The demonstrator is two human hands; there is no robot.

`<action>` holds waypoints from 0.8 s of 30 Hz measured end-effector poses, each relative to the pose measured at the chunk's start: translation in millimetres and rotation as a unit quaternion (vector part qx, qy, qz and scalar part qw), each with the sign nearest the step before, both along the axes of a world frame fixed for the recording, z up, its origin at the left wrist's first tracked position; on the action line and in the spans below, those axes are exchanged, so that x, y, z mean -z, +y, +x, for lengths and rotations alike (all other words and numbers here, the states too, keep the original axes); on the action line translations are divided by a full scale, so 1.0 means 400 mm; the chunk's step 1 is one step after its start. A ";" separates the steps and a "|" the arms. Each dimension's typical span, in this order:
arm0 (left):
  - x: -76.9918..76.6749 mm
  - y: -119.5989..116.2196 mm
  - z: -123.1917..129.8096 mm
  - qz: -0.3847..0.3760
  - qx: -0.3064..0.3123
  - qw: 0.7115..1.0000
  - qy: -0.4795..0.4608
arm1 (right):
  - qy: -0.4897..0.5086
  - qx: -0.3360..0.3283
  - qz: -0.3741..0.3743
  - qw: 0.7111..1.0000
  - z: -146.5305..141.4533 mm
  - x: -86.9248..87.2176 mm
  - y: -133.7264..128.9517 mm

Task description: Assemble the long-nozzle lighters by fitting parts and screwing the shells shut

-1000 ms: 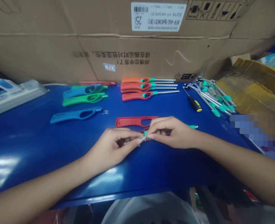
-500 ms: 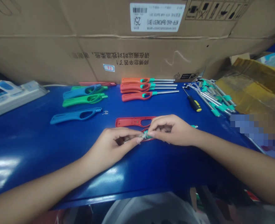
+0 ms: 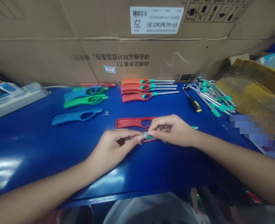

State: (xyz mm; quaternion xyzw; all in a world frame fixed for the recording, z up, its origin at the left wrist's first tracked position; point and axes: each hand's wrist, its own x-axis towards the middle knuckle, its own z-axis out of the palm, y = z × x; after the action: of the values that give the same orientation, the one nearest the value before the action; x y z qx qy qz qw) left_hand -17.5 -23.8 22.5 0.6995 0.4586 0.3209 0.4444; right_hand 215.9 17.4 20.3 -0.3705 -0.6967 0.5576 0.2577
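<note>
My left hand (image 3: 115,143) pinches a small clear and metallic lighter part (image 3: 144,136) between thumb and forefinger. Meeting it from the right, my right hand (image 3: 173,130) has thumb and forefinger closed on the teal end (image 3: 149,137) of the part, and its other fingers are curled. Under both hands lies a red lighter shell half (image 3: 149,141), mostly covered by the fingers. Just behind it is a second red shell half (image 3: 130,122), its hollow side up and its right end hidden by my right hand.
Several red and orange lighters (image 3: 137,97) lie behind the hands. Blue and green lighter shells (image 3: 78,116) are at left, near a white power strip (image 3: 18,101). A screwdriver (image 3: 193,103) and metal tubes with teal pieces (image 3: 215,99) lie at right, before a cardboard box (image 3: 251,84).
The view has shifted slightly. Both hands keep their pinch on the small part, with only tiny finger movement; the left fingers show a little more of the clear piece.
</note>
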 end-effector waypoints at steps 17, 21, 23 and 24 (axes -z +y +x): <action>0.011 0.005 0.003 -0.019 -0.012 1.000 -0.007 | -0.015 -0.005 0.008 1.000 -0.003 0.005 -0.003; 0.007 0.005 0.001 -0.031 -0.008 0.999 -0.015 | -0.006 -0.005 -0.016 1.000 0.002 0.005 -0.001; 0.004 0.006 -0.001 -0.032 -0.005 0.999 -0.022 | -0.005 -0.013 -0.019 1.000 0.003 0.004 0.000; 0.003 0.007 -0.002 -0.033 -0.004 0.999 -0.025 | -0.004 -0.018 -0.016 1.000 0.004 0.003 0.000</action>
State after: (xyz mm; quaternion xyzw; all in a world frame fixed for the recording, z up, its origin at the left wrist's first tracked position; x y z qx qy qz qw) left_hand -18.4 -21.2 21.5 0.6741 0.4606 0.3249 0.4774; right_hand 217.4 17.3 19.0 -0.3641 -0.6952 0.5717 0.2393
